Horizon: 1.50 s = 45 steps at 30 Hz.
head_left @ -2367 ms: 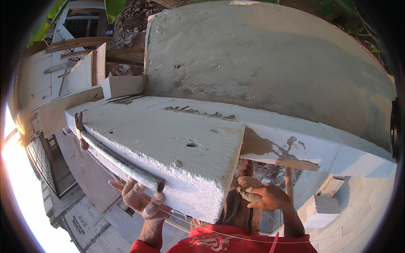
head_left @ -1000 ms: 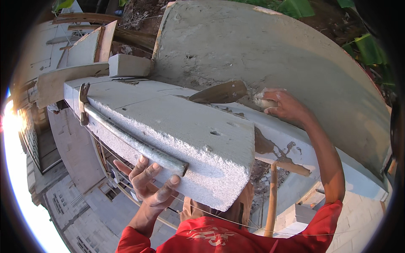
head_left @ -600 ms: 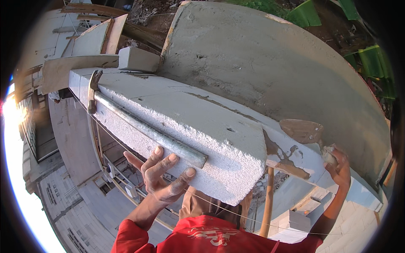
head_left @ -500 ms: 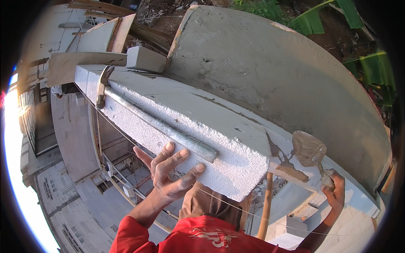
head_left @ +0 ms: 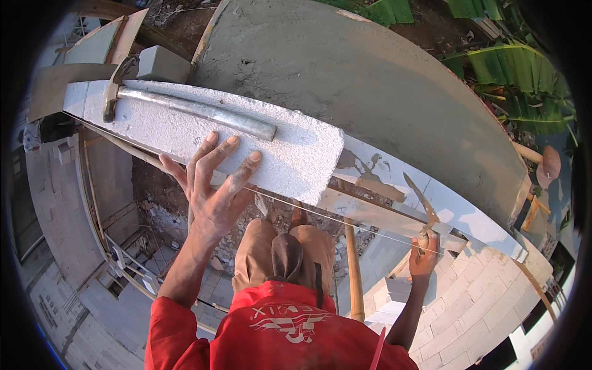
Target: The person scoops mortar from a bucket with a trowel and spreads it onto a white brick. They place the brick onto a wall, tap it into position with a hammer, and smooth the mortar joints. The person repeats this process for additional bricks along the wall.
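Observation:
A thick white block (head_left: 302,151) with a rough, grainy face lies along the wall top. On it rests a claw hammer (head_left: 197,112), its head at the far left end of the handle. My left hand (head_left: 214,179) is open, with spread fingertips pressed on the block's near edge just below the handle. In my closed right hand (head_left: 423,258), off to the right, is a trowel (head_left: 425,203) held by its grip. Its blade points up and shows nearly edge-on, beside grey mortar patches (head_left: 379,185) on the wall top.
Behind the block stretches a grey plastered slab (head_left: 345,80). A thin string (head_left: 320,214) runs along the wall's near side. A bamboo pole (head_left: 353,271) stands below, near my legs, with rubble on the ground. A smaller block (head_left: 161,64) sits at the far left.
My view has shifted, so the block appears farther left and higher. The trowel has turned from showing its flat face to nearly edge-on. My left hand stays against the block.

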Each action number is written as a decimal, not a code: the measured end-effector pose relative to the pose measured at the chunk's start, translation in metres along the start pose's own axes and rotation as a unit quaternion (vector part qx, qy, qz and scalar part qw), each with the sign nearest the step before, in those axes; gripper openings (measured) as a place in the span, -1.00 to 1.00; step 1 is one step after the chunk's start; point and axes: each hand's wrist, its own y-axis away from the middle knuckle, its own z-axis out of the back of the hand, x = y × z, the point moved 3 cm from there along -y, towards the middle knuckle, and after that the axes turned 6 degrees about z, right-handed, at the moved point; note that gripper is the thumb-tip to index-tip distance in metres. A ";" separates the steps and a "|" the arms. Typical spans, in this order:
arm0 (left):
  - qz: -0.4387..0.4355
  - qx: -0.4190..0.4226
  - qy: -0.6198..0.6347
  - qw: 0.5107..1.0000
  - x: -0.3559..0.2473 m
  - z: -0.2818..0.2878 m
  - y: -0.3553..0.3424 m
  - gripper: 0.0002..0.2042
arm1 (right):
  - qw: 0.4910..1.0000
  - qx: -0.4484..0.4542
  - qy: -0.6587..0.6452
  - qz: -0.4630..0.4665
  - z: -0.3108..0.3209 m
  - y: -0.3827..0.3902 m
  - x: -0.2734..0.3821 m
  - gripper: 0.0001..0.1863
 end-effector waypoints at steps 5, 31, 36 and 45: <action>0.009 -0.007 0.012 1.000 -0.003 -0.005 0.001 -0.41 | 0.984 -0.001 0.176 -0.003 -0.019 0.002 -0.028 -0.62; 0.845 0.009 0.098 0.526 0.372 -0.127 0.470 -0.15 | 0.959 0.207 -0.136 -0.141 -0.182 0.111 0.098 -0.66; 0.804 0.088 0.112 0.578 0.505 -0.224 0.559 -0.02 | 0.951 0.273 0.014 -0.145 -0.193 0.086 0.166 -0.60; 0.795 0.002 0.363 0.486 0.559 -0.303 0.548 -0.58 | 0.944 0.288 0.080 -0.138 -0.217 0.079 0.209 -0.42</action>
